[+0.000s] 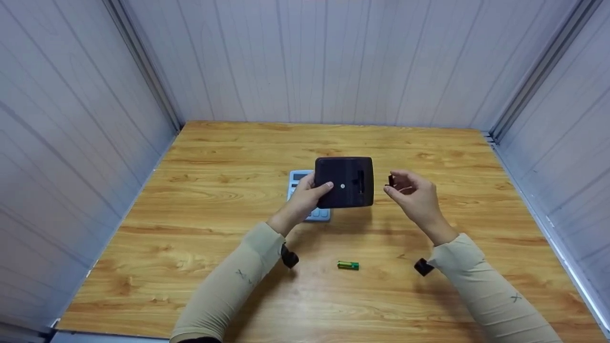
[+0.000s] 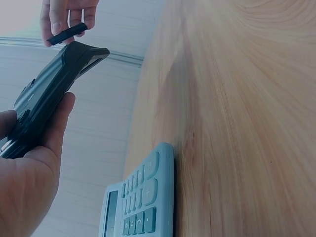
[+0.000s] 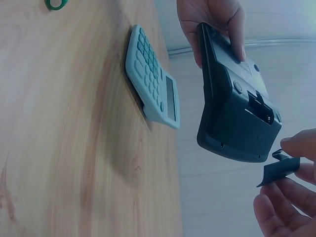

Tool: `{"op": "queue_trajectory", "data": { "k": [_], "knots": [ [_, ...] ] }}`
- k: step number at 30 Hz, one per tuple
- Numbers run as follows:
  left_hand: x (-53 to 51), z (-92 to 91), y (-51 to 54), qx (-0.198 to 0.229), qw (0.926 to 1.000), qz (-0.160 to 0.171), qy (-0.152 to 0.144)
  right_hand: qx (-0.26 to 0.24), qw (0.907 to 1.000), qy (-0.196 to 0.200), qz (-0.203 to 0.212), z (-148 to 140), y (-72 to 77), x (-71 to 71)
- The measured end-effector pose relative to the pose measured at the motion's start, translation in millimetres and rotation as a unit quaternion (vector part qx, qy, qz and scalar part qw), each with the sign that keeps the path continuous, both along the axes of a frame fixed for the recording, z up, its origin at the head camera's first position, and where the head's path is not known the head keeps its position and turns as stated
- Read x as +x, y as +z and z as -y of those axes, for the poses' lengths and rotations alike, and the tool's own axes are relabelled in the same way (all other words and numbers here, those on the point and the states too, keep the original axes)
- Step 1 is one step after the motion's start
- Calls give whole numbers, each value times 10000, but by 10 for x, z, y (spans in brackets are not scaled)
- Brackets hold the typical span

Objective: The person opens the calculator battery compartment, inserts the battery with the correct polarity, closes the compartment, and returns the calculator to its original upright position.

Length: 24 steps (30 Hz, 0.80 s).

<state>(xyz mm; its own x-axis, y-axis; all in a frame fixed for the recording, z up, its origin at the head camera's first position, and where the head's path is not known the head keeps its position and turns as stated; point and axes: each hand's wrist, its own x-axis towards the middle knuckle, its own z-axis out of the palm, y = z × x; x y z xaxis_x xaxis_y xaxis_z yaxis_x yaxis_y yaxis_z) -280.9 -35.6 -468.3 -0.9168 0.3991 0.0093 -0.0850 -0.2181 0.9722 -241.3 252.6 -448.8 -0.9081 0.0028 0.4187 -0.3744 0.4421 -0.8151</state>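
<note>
Over the worktop (image 1: 228, 190), gripping a black device (image 1: 344, 195) in the left hand (image 1: 307, 196); at its three o'clock, pinching a black cover (image 3: 280, 169) with the right hand (image 1: 419, 199), with a battery (image 1: 348, 265) lying at six o'clock.

It looks like a booth — pale panelled walls (image 1: 305, 62) stand on three sides of a wood-grain table (image 1: 190, 219).

I see the person's sleeved left arm (image 1: 233, 286) slant forward and inward, the left hand (image 1: 305, 196) gripping with its thumb laid on top and fingers underneath. The sleeved right arm (image 1: 491, 286) angles in from the other side, the right hand (image 1: 421, 200) raised, thumb and fingers curled toward each other in a pinch. The hands are apart.
</note>
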Motion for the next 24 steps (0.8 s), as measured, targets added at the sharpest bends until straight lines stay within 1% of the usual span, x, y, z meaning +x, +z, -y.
{"op": "queue_trajectory", "data": {
  "k": [7, 14, 24],
  "knots": [
    [-1, 28, 13, 28, 10000, -73, -42, 97, 9998, -36, 176, -69, -8, -10],
    [3, 69, 22, 57, 10000, 42, 27, 230, 9992, 18, 332, -123, -20, -9],
    [-33, 81, 56, 121, 9999, 3, 30, 487, 9977, 30, 476, -210, -30, -12]
  ]
}}
